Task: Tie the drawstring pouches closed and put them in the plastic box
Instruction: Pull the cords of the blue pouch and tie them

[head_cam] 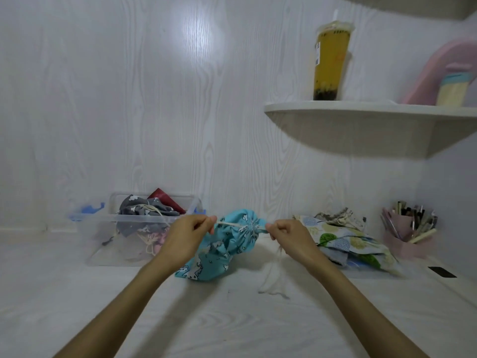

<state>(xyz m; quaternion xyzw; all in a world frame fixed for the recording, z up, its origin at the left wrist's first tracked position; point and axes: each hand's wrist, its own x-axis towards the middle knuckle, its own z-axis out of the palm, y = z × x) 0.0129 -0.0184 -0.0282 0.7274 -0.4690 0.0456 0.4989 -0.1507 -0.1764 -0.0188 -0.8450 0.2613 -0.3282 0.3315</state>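
Blue pouch (227, 244) sits between the hands — left hand (189, 232) and right hand (289, 235) each pinch a cord (229, 224) end. Soft, light cloth; grip the cords, not the fabric. Plastic box (134, 228) beyond the left hand.

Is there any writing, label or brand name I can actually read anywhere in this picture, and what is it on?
No text can be read.
Drink cup on the shelf: a small printed sticker on its side, too blurred to read.
Blue pouch, grey pouch in the plastic box, leaf-print pouch: pictures only, no words visible.
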